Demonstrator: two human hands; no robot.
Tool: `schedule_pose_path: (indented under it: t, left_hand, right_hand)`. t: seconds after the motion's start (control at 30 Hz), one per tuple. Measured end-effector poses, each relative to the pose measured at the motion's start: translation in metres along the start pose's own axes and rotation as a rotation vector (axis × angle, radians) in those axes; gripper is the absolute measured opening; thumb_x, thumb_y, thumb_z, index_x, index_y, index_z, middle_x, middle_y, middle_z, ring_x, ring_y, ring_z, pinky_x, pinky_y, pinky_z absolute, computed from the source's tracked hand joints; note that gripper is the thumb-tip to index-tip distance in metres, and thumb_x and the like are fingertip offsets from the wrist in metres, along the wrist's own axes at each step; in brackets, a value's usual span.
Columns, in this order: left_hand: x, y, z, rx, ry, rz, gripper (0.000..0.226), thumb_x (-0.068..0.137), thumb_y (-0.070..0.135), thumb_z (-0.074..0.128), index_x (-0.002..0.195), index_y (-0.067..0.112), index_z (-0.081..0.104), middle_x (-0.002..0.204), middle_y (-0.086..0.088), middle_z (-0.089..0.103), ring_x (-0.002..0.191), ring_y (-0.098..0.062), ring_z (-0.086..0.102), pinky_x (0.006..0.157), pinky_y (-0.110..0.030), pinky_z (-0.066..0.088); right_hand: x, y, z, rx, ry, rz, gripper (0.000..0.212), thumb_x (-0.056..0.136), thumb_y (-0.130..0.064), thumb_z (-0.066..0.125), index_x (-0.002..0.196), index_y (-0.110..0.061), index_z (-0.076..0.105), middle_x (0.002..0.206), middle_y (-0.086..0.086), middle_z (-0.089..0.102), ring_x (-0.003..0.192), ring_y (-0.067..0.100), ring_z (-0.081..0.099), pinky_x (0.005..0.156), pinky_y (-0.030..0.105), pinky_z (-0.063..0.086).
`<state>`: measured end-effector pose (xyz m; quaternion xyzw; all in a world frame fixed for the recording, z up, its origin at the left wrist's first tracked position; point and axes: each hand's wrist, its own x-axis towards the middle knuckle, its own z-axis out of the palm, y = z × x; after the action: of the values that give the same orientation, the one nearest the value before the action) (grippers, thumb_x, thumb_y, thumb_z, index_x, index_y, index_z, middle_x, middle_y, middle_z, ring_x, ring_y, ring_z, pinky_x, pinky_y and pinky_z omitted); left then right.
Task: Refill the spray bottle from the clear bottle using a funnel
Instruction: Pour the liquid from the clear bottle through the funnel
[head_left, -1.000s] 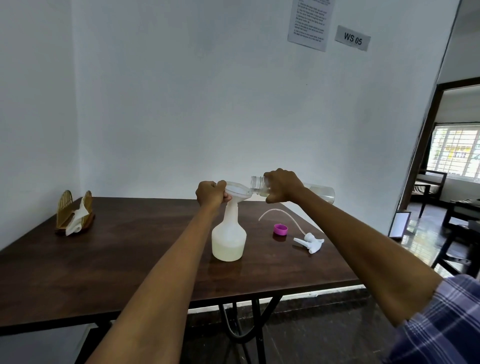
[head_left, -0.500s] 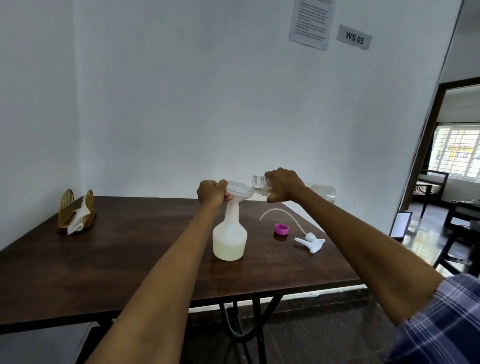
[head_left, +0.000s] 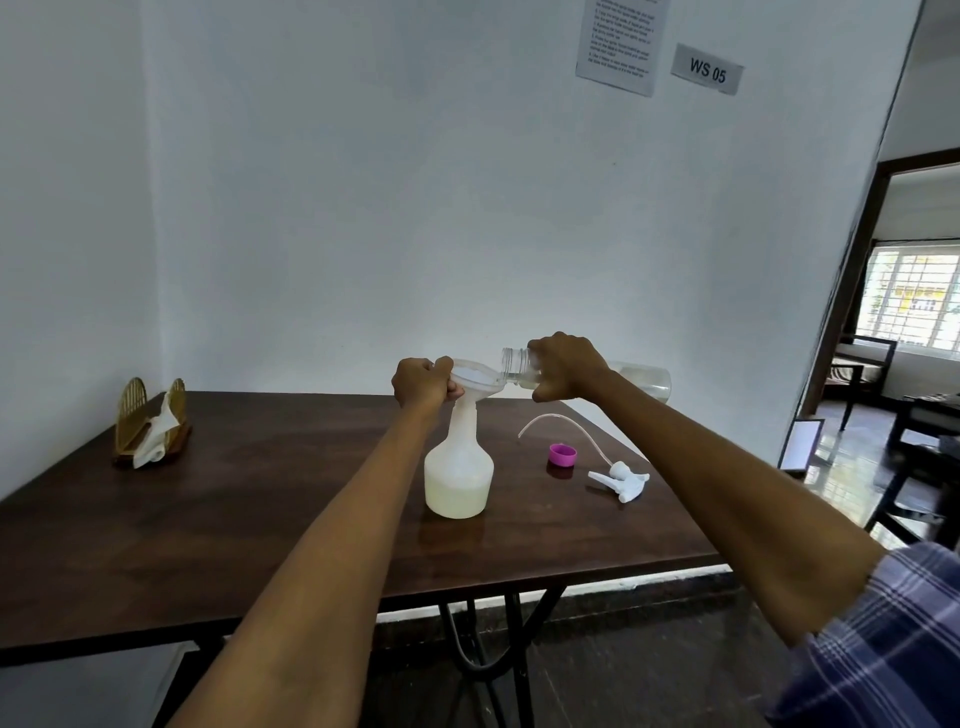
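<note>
I am gripping the funnel (head_left: 474, 378) atop the sprayer (head_left: 459, 467) with my left hand (head_left: 420, 383), my right hand (head_left: 566, 368) clasping the tipped bottle (head_left: 641, 382) at the funnel's rim.

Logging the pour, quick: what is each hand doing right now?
Left hand: grips the funnel on the spray bottle.
Right hand: holds the tilted clear bottle.

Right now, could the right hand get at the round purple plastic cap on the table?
Probably not yet: the right hand grips the tilted clear bottle. The purple cap itself lies uncovered.
</note>
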<state>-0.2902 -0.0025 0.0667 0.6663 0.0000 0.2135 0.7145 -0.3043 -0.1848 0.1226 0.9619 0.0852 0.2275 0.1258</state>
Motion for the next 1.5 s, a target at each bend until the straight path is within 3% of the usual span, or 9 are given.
schedule_pose_path:
  t: [0.33, 0.53, 0.63, 0.8, 0.9, 1.0, 1.27, 1.4, 1.5]
  left_hand:
    - [0.000, 0.001, -0.001, -0.001, -0.002, 0.002, 0.033, 0.080, 0.005, 0.051, 0.049, 0.007, 0.043, 0.027, 0.005, 0.045, 0.027, -0.006, 0.053, 0.054, -0.023, 0.049]
    - [-0.003, 0.003, -0.001, 0.014, 0.004, 0.010, 0.029, 0.080, 0.005, 0.050, 0.051, 0.005, 0.046, 0.047, -0.005, 0.052, 0.027, -0.005, 0.052, 0.057, -0.024, 0.050]
    - [-0.004, 0.004, -0.001, 0.014, 0.004, 0.010, 0.029, 0.080, 0.005, 0.049, 0.051, 0.005, 0.046, 0.050, -0.007, 0.052, 0.026, -0.005, 0.052, 0.056, -0.023, 0.049]
    - [-0.005, 0.004, -0.002, 0.004, 0.000, 0.004, 0.031, 0.082, 0.005, 0.050, 0.051, 0.006, 0.045, 0.050, -0.007, 0.051, 0.027, -0.005, 0.052, 0.051, -0.021, 0.049]
    - [-0.004, 0.004, -0.002, -0.004, 0.000, 0.005, 0.032, 0.082, 0.005, 0.050, 0.050, 0.006, 0.044, 0.049, -0.006, 0.051, 0.027, -0.005, 0.052, 0.054, -0.023, 0.051]
    - [-0.004, 0.004, -0.001, -0.017, 0.001, -0.003, 0.033, 0.081, 0.004, 0.050, 0.048, 0.006, 0.043, 0.038, 0.000, 0.049, 0.027, -0.005, 0.052, 0.059, -0.026, 0.054]
    - [-0.005, 0.006, -0.001, -0.013, 0.004, 0.002, 0.033, 0.081, 0.003, 0.050, 0.048, 0.006, 0.043, 0.041, -0.002, 0.048, 0.027, -0.006, 0.052, 0.053, -0.024, 0.052]
    - [-0.005, 0.006, -0.001, -0.009, -0.004, 0.003, 0.034, 0.081, 0.004, 0.050, 0.048, 0.006, 0.043, 0.036, 0.000, 0.049, 0.026, -0.005, 0.052, 0.057, -0.026, 0.054]
    - [-0.006, 0.007, -0.002, 0.005, -0.003, 0.018, 0.032, 0.082, 0.004, 0.049, 0.050, 0.006, 0.043, 0.046, -0.005, 0.050, 0.027, -0.005, 0.052, 0.045, -0.017, 0.049]
  right_hand:
    - [-0.001, -0.001, 0.000, 0.004, 0.008, -0.009, 0.027, 0.068, -0.023, 0.068, 0.088, -0.012, 0.052, 0.096, 0.012, 0.066, 0.089, 0.032, 0.061, 0.063, 0.027, 0.035]
    - [-0.001, -0.001, -0.002, 0.001, -0.003, -0.002, 0.030, 0.068, -0.023, 0.069, 0.084, -0.015, 0.044, 0.095, 0.012, 0.065, 0.082, 0.030, 0.058, 0.063, 0.028, 0.034]
    - [-0.001, -0.001, -0.002, -0.008, 0.006, -0.005, 0.029, 0.069, -0.023, 0.069, 0.091, -0.011, 0.054, 0.096, 0.012, 0.065, 0.089, 0.032, 0.061, 0.064, 0.028, 0.034]
    - [0.000, 0.000, 0.000, -0.002, 0.006, -0.009, 0.029, 0.068, -0.022, 0.068, 0.084, -0.014, 0.046, 0.095, 0.012, 0.065, 0.081, 0.030, 0.056, 0.063, 0.028, 0.034]
    - [0.000, -0.001, 0.000, 0.003, 0.004, -0.012, 0.031, 0.068, -0.023, 0.068, 0.083, -0.015, 0.042, 0.095, 0.012, 0.065, 0.087, 0.032, 0.059, 0.063, 0.028, 0.034]
    - [0.000, 0.000, 0.001, -0.004, 0.012, -0.018, 0.030, 0.068, -0.023, 0.069, 0.084, -0.014, 0.045, 0.095, 0.013, 0.065, 0.089, 0.032, 0.060, 0.063, 0.028, 0.034]
    - [0.000, 0.001, 0.000, 0.014, 0.021, -0.017, 0.030, 0.067, -0.022, 0.068, 0.083, -0.014, 0.044, 0.093, 0.012, 0.065, 0.087, 0.032, 0.060, 0.062, 0.027, 0.033]
    - [0.000, 0.002, 0.004, 0.054, 0.038, 0.005, 0.029, 0.066, -0.022, 0.069, 0.087, -0.010, 0.054, 0.091, 0.012, 0.066, 0.078, 0.029, 0.055, 0.061, 0.027, 0.033]
    - [-0.001, 0.002, 0.010, 0.102, 0.057, 0.024, 0.030, 0.066, -0.022, 0.069, 0.088, -0.010, 0.054, 0.089, 0.011, 0.065, 0.079, 0.030, 0.056, 0.061, 0.026, 0.033]
